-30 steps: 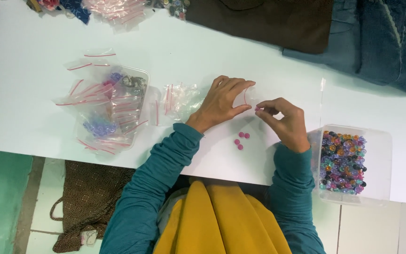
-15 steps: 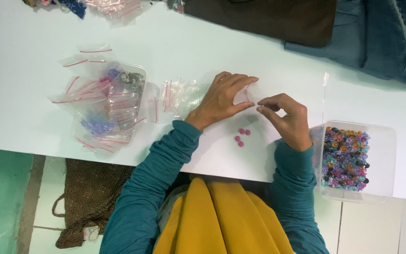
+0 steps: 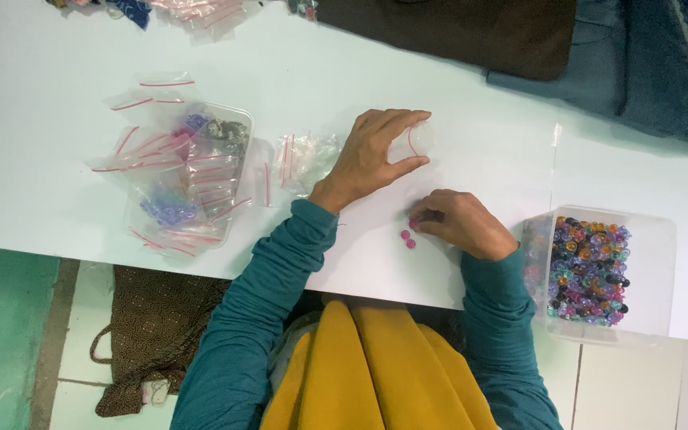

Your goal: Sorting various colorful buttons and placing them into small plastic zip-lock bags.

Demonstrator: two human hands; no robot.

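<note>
Pink beads [image 3: 406, 238] lie on the white table [image 3: 57, 175] just under your right hand [image 3: 459, 227]; two show loose, and your fingers [image 3: 420, 225] are pressed together at a third, pinching or about to pinch it, though the tips hide which. Your left hand [image 3: 376, 155] holds a small clear bag [image 3: 412, 142] with a red seal, thumb and forefinger spread around its mouth, keeping it up off the table. I judge the filling barely begun: nothing pink shows inside this bag, and the loose beads remain outside. To your right, the clear box [image 3: 654, 279] is full of mixed beads. To your left, a pile of bags [image 3: 177, 179], some holding beads, suggests earlier portions are done.
</note>
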